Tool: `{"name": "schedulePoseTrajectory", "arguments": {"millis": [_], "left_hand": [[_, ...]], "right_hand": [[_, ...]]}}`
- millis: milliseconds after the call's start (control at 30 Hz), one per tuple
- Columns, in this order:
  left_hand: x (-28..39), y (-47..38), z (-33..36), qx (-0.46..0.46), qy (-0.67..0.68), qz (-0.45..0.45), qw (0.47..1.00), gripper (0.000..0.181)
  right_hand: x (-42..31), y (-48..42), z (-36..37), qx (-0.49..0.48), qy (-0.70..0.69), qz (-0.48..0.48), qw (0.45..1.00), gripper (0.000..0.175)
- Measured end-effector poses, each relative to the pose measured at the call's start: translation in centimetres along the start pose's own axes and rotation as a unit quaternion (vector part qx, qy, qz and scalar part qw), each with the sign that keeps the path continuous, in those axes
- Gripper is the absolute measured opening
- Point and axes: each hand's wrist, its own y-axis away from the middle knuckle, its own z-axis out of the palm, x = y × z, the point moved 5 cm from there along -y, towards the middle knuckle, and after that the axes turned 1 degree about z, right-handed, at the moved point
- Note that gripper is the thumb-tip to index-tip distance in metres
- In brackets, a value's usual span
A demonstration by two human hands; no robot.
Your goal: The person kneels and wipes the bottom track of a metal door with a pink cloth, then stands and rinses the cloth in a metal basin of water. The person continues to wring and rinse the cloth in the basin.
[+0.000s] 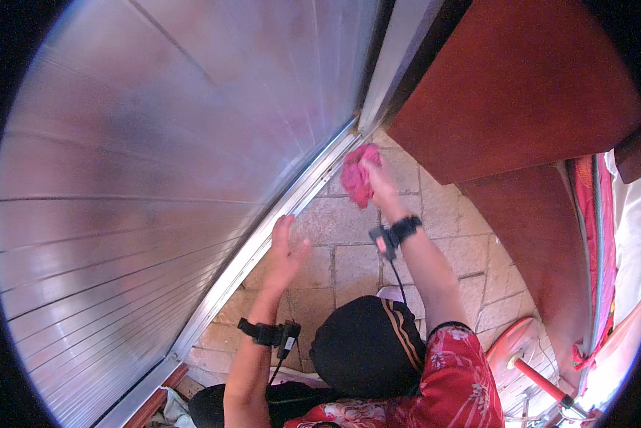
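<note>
My right hand (378,179), slightly blurred, grips a crumpled pink cloth (359,182) above the paved floor, close to the corner where the metal door track meets an upright frame. My left hand (285,259) is empty, its fingers apart. Its fingertips are at the edge of the silver metal track (256,249); whether they touch it I cannot tell. Along that track rises a shiny, ribbed door panel (138,176), filling the left of the view. Each wrist wears a black strap with a small device and cable.
Reddish-brown wooden boards (513,96) stand at the right, with red bedding (591,214) beyond them. A stand with a round red base (513,348) and red pole is at lower right. Stone-like paving (352,219) lies between. My black-clad knee (366,348) is bent below my hands.
</note>
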Motion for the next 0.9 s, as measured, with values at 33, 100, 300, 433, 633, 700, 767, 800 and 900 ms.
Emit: {"name": "schedulePoseTrajectory", "arguments": {"millis": [33, 100, 300, 433, 633, 700, 767, 800, 900], "left_hand": [[-0.3, 0.1, -0.7, -0.002, 0.004, -0.009, 1.000, 0.047], [-0.7, 0.3, -1.9, -0.001, 0.017, -0.015, 1.000, 0.048], [-0.3, 0.0, -2.7, 0.031, -0.024, -0.015, 0.999, 0.041], [0.1, 0.2, -3.6, 0.023, -0.016, -0.006, 1.000, 0.041], [-1.5, 1.2, -6.0, 0.039, -0.032, -0.008, 0.999, 0.033], [-2.0, 1.5, -6.1, 0.029, -0.041, -0.030, 0.998, 0.032], [-1.6, 1.8, -6.4, 0.036, -0.040, -0.014, 0.998, 0.031], [-1.6, 1.9, -6.6, 0.025, -0.036, -0.026, 0.999, 0.031], [-1.0, 2.0, -7.7, 0.074, -0.016, -0.052, 0.996, 0.032]], "right_hand": [[-0.9, -2.4, -0.5, 0.015, 0.136, -0.027, 0.990, 0.033], [-1.1, -4.6, -0.6, 0.064, 0.391, -0.060, 0.916, 0.028], [2.9, 2.5, 6.0, -0.029, 0.625, -0.117, 0.771, 0.025], [3.8, 7.9, 6.2, -0.168, 0.579, -0.085, 0.793, 0.020], [0.5, 4.6, 6.7, -0.005, 0.675, -0.176, 0.716, 0.020], [2.9, 6.8, 8.5, -0.125, 0.699, -0.188, 0.679, 0.018], [4.5, 8.5, 9.5, -0.266, 0.660, -0.157, 0.685, 0.018], [3.8, 8.3, 9.1, -0.243, 0.653, -0.172, 0.696, 0.017], [0.9, 7.2, 7.2, -0.012, 0.675, -0.240, 0.698, 0.018]]}}
